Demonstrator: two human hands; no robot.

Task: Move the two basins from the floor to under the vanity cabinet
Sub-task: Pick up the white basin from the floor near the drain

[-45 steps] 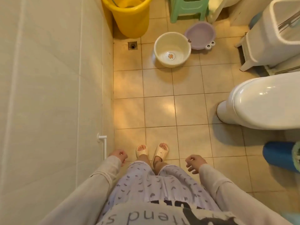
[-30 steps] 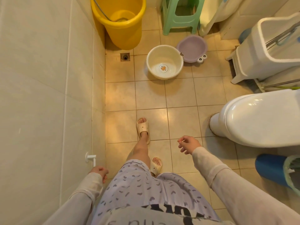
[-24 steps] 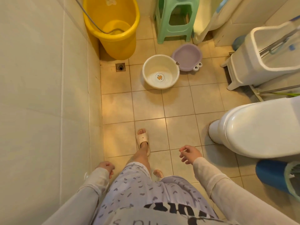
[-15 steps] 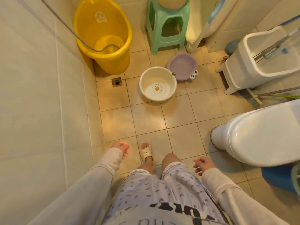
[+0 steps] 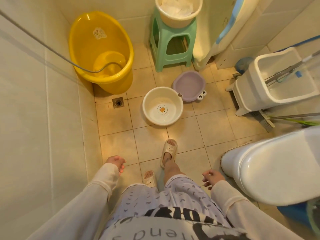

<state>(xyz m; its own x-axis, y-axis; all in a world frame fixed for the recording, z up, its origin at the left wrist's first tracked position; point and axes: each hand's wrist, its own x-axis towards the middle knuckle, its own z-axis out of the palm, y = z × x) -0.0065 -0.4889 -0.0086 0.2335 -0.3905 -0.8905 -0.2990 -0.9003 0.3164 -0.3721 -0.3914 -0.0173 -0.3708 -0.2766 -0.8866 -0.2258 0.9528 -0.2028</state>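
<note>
The 2 basins sit on the tiled floor [image 5: 213, 129], touching at their rims. The cream basin [image 5: 162, 106] is round, upright and has an orange duck mark in its bottom. The purple basin [image 5: 189, 85] lies just behind it to the right, upright too, with 2 cartoon eyes on its near rim. Neither is held.

The left hand [image 5: 116, 162] hangs low near the left wall, fingers loosely curled and apart, holding nothing. The right hand [image 5: 212, 177] hangs just beside the toilet [image 5: 270, 168], fingers slackly bent, also empty. Both are well apart from the basins. Pale sleeves cover both arms to the wrists.

The person stands in patterned shorts and cream slippers. The right foot [image 5: 168, 151] is forward on the tiles, pointing toward the cream basin; the left foot [image 5: 149, 178] is back, partly hidden under the shorts.

A yellow tub [image 5: 102, 52] stands in the far left corner against the wall, with a metal hose [image 5: 52, 49] running down into it. A floor drain [image 5: 118, 102] lies between the tub and the cream basin. A green stool [image 5: 173, 44] stands behind the purple basin and carries a cream bucket [image 5: 178, 10] with something white inside. At the right are a white bin-like unit [image 5: 270, 78] and a brush [image 5: 265, 120] lying on the floor beside it. A blue object [image 5: 294, 215] shows at the lower right, partly cut off.
</note>
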